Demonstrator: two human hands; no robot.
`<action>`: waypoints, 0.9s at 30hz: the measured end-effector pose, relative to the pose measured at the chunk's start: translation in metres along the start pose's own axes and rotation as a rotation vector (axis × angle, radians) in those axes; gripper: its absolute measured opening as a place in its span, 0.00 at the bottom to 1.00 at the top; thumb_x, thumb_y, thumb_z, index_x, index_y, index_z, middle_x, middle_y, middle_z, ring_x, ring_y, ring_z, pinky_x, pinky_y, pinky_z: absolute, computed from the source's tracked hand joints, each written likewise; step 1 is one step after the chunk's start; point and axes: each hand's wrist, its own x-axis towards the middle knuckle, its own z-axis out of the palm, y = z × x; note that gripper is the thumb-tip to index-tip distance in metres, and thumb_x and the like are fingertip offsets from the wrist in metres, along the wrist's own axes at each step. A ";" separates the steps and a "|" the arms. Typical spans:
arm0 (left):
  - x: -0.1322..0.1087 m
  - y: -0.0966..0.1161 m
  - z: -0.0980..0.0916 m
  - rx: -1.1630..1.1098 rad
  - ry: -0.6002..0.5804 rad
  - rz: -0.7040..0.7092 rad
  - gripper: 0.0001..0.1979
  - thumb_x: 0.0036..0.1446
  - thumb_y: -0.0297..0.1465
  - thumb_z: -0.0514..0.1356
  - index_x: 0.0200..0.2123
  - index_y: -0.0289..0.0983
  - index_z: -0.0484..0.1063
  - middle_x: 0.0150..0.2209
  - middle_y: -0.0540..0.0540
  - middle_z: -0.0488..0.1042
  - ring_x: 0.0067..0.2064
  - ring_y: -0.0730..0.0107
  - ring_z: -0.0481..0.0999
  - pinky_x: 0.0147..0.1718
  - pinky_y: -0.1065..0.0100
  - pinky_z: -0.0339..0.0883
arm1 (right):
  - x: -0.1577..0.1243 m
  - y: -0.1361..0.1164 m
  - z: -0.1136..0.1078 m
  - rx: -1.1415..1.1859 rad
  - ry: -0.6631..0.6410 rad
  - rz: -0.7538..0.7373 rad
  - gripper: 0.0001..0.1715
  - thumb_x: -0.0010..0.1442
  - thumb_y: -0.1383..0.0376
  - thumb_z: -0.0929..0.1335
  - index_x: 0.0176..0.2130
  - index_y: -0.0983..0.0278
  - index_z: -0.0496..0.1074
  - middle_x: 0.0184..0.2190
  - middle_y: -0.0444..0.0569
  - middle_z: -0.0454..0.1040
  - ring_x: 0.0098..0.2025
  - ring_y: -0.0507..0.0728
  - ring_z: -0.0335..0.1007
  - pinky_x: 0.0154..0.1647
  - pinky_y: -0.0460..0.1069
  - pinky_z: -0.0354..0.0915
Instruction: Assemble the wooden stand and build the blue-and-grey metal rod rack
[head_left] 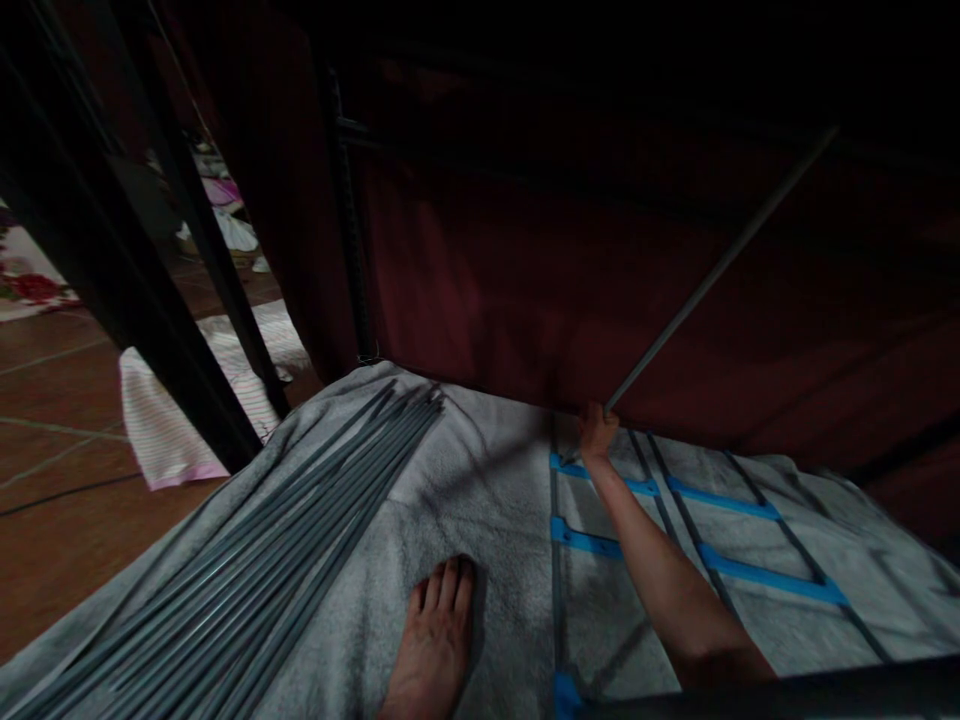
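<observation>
My right hand reaches in from the lower right, its fingers closed round the lower part of a long, thin grey rod. The rod slants up to the right in front of a dark red cloth. Below and around the forearm lie ladder-like frames of dark rods joined by blue plastic crossbars. One blue crossbar passes partly behind the arm. Whether the rod's lower end touches anything is hidden by the hand. My left hand is out of view.
A bundle of several grey rods lies at left on the grey blanket. A bare foot rests between bundle and frames. The red cloth hangs behind. Dark metal posts stand at left, near a striped cloth.
</observation>
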 end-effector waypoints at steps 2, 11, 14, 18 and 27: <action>0.000 -0.001 0.001 0.007 0.008 0.006 0.27 0.60 0.18 0.49 0.60 0.34 0.71 0.60 0.38 0.71 0.58 0.52 0.70 0.55 0.51 0.66 | -0.006 -0.002 -0.001 0.000 0.014 -0.005 0.21 0.57 0.61 0.64 0.19 0.57 0.50 0.15 0.37 0.48 0.20 0.50 0.44 0.19 0.47 0.45; -0.002 -0.003 0.005 0.008 0.060 0.026 0.27 0.60 0.18 0.47 0.60 0.35 0.71 0.59 0.39 0.71 0.58 0.53 0.69 0.54 0.52 0.66 | -0.004 0.004 -0.004 0.021 0.016 -0.021 0.22 0.57 0.58 0.64 0.17 0.58 0.51 0.13 0.36 0.49 0.18 0.48 0.45 0.19 0.46 0.45; -0.001 -0.003 0.006 0.004 0.062 0.032 0.28 0.60 0.18 0.47 0.60 0.36 0.70 0.59 0.38 0.71 0.57 0.53 0.69 0.54 0.52 0.66 | -0.001 0.008 -0.007 0.019 -0.009 -0.030 0.22 0.58 0.57 0.63 0.17 0.58 0.52 0.13 0.36 0.49 0.17 0.49 0.45 0.18 0.47 0.44; -0.002 -0.002 0.013 -0.012 0.070 0.015 0.29 0.59 0.17 0.48 0.61 0.36 0.70 0.59 0.39 0.70 0.58 0.53 0.69 0.56 0.52 0.64 | -0.003 0.013 -0.004 -0.011 -0.064 -0.025 0.23 0.58 0.58 0.66 0.17 0.58 0.54 0.12 0.36 0.51 0.16 0.48 0.46 0.18 0.47 0.44; -0.006 -0.004 0.024 -0.015 0.088 0.009 0.27 0.58 0.19 0.52 0.60 0.37 0.71 0.59 0.40 0.72 0.58 0.53 0.69 0.56 0.54 0.65 | -0.002 0.019 0.000 -0.033 -0.148 -0.003 0.26 0.57 0.54 0.68 0.16 0.59 0.57 0.12 0.36 0.53 0.17 0.48 0.47 0.19 0.47 0.45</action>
